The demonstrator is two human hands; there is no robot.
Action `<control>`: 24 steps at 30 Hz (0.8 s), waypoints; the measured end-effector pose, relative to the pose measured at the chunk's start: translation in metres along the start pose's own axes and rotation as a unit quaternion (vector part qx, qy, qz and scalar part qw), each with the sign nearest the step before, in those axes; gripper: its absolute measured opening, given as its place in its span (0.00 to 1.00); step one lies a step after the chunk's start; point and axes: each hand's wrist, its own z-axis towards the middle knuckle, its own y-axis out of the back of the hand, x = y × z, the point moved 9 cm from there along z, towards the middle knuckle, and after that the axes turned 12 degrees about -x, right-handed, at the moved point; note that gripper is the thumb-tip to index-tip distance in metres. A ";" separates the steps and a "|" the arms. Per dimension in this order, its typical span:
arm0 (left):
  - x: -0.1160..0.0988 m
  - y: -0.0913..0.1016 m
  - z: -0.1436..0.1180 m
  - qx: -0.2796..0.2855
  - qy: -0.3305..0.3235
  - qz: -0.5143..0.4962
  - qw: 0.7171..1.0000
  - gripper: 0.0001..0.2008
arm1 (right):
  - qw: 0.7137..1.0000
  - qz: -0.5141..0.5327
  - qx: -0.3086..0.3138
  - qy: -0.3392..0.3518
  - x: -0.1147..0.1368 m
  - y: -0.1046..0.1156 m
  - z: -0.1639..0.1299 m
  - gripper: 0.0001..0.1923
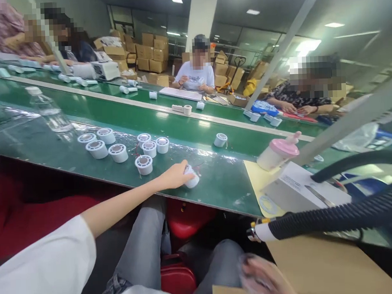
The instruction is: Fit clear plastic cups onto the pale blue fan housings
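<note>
My left hand reaches out over the green table and closes around a small white round part with thin red wires beside it. To its left stands a group of several similar white round parts, each with a slotted rim. My right hand is low at the bottom edge, blurred, near my lap and a cardboard surface; whether it holds anything is not visible.
A black corrugated hose with a white and yellow nozzle lies on the right. A pink-lidded bottle, a yellow sheet and a clear bottle sit on the table. Several other people work on the far side.
</note>
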 end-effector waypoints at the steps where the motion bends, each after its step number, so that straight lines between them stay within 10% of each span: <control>1: -0.002 -0.011 -0.010 0.039 0.005 -0.050 0.998 0.19 | 0.999 0.000 -0.015 0.034 0.016 -0.002 -0.002 0.22; 7: -0.003 -0.079 -0.099 0.301 0.137 -0.305 0.893 0.31 | 0.958 -0.142 -0.119 0.218 0.098 -0.016 0.023 0.27; 10: 0.007 -0.102 -0.132 0.397 0.272 -0.383 0.789 0.37 | 0.951 -0.173 -0.102 0.235 0.109 -0.022 0.031 0.26; 13: 0.007 -0.110 -0.144 0.453 0.276 -0.359 0.768 0.43 | 0.950 -0.197 -0.043 0.238 0.110 -0.034 0.032 0.27; 17: -0.012 -0.105 -0.144 0.492 0.147 -0.284 0.810 0.26 | 0.948 -0.245 -0.006 0.204 0.100 -0.044 0.035 0.26; 24: -0.044 -0.061 -0.119 0.223 -0.123 -0.095 0.962 0.09 | 0.988 -0.129 0.020 0.078 0.081 -0.041 0.036 0.08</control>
